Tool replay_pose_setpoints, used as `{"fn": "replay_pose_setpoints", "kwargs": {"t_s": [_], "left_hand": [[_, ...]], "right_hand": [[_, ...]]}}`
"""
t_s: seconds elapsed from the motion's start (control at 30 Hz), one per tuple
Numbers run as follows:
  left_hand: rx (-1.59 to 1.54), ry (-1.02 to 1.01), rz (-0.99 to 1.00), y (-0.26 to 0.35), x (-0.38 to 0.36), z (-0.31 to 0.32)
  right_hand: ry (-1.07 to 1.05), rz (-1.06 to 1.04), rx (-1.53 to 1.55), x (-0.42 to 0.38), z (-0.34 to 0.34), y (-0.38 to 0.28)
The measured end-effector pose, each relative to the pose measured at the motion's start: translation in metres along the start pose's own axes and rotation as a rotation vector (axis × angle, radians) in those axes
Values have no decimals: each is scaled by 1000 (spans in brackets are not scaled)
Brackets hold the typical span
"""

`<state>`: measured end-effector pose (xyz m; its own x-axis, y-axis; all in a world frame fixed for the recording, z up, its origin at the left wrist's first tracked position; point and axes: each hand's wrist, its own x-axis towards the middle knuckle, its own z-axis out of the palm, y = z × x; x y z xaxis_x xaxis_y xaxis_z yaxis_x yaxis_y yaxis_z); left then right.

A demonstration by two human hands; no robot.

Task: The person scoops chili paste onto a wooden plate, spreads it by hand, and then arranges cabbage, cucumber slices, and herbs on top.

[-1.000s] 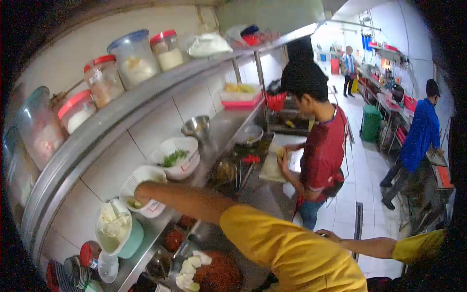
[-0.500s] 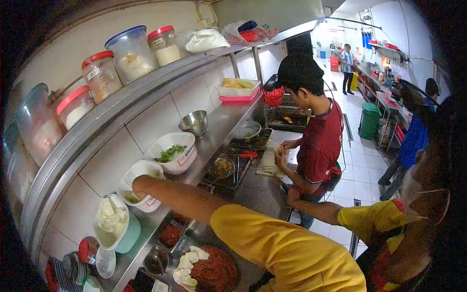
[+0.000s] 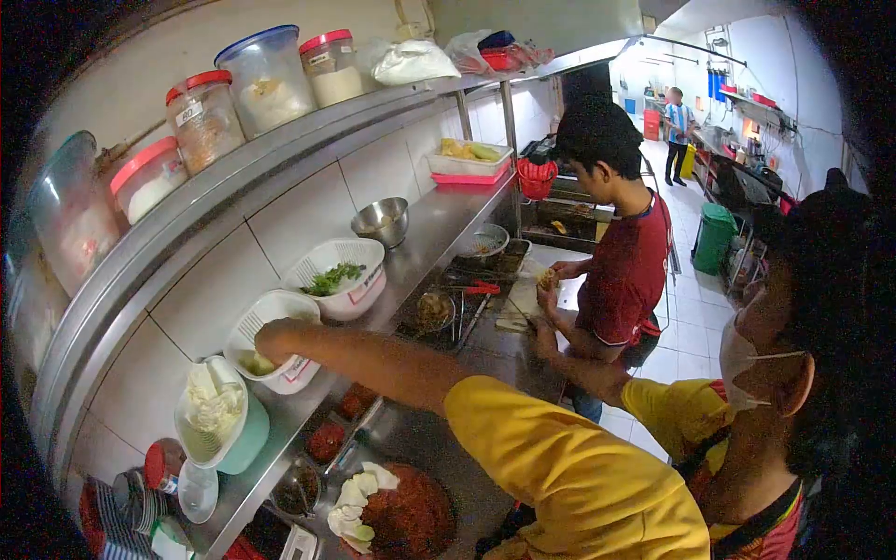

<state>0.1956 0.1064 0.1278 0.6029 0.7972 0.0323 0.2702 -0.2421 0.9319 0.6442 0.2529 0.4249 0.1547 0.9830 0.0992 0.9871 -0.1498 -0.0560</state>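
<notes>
Neither of my hands shows. A nearby masked person in a yellow shirt point(image 3: 569, 462) stretches one arm across the view. That person's hand point(image 3: 273, 343) dips into a white basket point(image 3: 301, 373); its fingertips and anything they hold are hidden. Pale green pieces point(image 3: 256, 363) lie beside the hand. The same person's farther hand point(image 3: 544, 338) reaches toward the cooking counter, partly hidden. Below the near arm sits a red, coarse mound point(image 3: 411, 513) with white leafy pieces point(image 3: 350, 504) along its left side. Beyond, a person in a dark red shirt point(image 3: 637, 271) holds small pale food point(image 3: 547, 277) over the counter.
A basket of green leaves point(image 3: 333, 278), a metal bowl point(image 3: 381, 222) and a colander of shredded cabbage point(image 3: 213, 406) line the steel shelf. Lidded jars point(image 3: 203, 117) stand above. A pan point(image 3: 435, 308) sits near red-handled tongs point(image 3: 482, 287). A green bin point(image 3: 715, 238) stands on the floor.
The view has shifted slightly. The masked person's head has come further into view, and their farther hand has moved forward toward the counter. Their near hand stays in the white basket.
</notes>
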Motion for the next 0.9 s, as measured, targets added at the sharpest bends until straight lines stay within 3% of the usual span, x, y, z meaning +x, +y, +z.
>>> {"fn": "replay_pose_setpoints", "kwargs": {"t_s": [0.33,0.37,0.5,0.6,0.67,0.7,0.8,0.83,0.87,0.9], "left_hand": [[-131,16,77,13,6,8],[-159,33,92,12,7,9],[-121,-1,62,11,8,3],[-107,-41,-11,44,15,3],[-28,21,5,57,28,9],[16,63,-10,61,26,12],[-136,188,-50,43,52,32],[-142,226,-3,79,51,45],[-458,47,-109,132,53,49],[-462,20,-113,154,57,53]], "right_hand": [[-13,-58,-20,0,-15,0],[127,-96,-24,4,-11,4],[316,-213,21,-1,-25,26],[665,-210,132,3,-16,38],[739,-190,415,-59,-56,10],[732,-203,641,-101,-71,-8],[592,-493,757,-132,-37,-22],[468,-544,849,-154,-19,-31],[159,-472,990,-176,-5,-42],[127,-548,896,-191,21,-51]]}}
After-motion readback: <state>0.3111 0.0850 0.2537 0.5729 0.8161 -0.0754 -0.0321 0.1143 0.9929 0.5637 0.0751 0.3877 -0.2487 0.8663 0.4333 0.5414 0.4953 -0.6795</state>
